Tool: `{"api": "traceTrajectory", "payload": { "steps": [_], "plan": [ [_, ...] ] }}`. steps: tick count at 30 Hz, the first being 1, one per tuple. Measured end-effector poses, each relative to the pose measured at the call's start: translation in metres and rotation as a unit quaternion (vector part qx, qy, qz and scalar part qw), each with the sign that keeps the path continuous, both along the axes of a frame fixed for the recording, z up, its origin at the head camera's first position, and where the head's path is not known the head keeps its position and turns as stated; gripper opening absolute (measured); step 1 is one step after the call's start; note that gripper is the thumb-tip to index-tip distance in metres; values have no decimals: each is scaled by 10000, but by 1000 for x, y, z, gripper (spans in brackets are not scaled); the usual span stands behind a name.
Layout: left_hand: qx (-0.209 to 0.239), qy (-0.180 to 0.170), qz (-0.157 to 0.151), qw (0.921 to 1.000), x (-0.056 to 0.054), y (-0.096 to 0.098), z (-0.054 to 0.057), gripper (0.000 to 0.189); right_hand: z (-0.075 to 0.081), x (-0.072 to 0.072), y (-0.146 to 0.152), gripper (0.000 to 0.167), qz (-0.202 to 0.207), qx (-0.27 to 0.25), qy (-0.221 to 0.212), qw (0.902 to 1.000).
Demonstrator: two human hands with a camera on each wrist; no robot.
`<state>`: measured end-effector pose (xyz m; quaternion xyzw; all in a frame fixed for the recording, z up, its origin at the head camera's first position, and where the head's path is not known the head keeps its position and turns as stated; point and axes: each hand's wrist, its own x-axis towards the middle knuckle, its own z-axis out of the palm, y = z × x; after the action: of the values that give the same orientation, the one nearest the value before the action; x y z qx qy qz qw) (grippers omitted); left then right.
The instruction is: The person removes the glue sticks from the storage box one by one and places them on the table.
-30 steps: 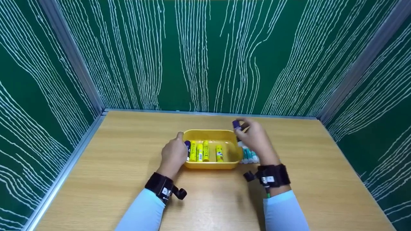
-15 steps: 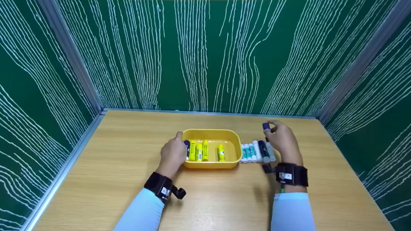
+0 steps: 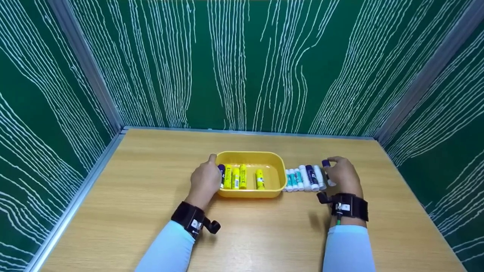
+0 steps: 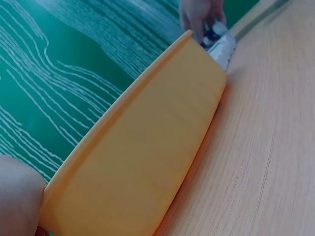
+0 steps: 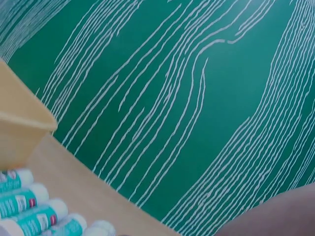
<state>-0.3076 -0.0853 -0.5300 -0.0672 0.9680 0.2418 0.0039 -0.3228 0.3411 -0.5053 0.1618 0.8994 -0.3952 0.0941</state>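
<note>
One purple-capped stick is in your right hand, pinched between thumb and finger, on the right of the table. Half a second ago you held it farther back, over the row of tubes; now it has come nearer and to the right, just beyond the row's right end. You can now see that end's white tube more fully. Your stick's long axis runs near to far, roughly along the tubes, its cap pointing far and slightly left, its pale end near. Whether it touches the table, you cannot tell.

Your left hand stays at the left end of the yellow tray; its fingers are mostly hidden, so you cannot tell how they close. The tray holds yellow sticks, also lying near to far.
</note>
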Motion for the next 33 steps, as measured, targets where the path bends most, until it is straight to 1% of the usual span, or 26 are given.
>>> {"api": "traceTrajectory", "payload": {
  "steps": [2,5,10,12,20,27,33],
  "plan": [
    [-5,-17,9,10000,0,0,0,56,-4,-1,1,60,-111,-35,-165,9998],
    [12,-18,4,10000,-1,1,-1,56,-8,-2,2,58,-87,-56,-292,9995],
    [-20,9,-11,10000,-1,0,-1,57,-13,-3,1,58,-15,-173,-334,9993],
    [-28,-27,14,10000,-1,0,-1,58,-13,-3,0,58,-51,-220,-333,9992],
    [26,-192,114,9997,0,1,3,60,-14,-4,-1,57,-72,-104,-352,9993],
    [-3,-115,62,9999,-1,0,1,59,-11,-3,-2,61,-421,-725,-657,9943],
    [40,-109,62,9999,0,0,0,59,-11,-2,-1,64,-458,-873,-719,9925]
  ]
}}
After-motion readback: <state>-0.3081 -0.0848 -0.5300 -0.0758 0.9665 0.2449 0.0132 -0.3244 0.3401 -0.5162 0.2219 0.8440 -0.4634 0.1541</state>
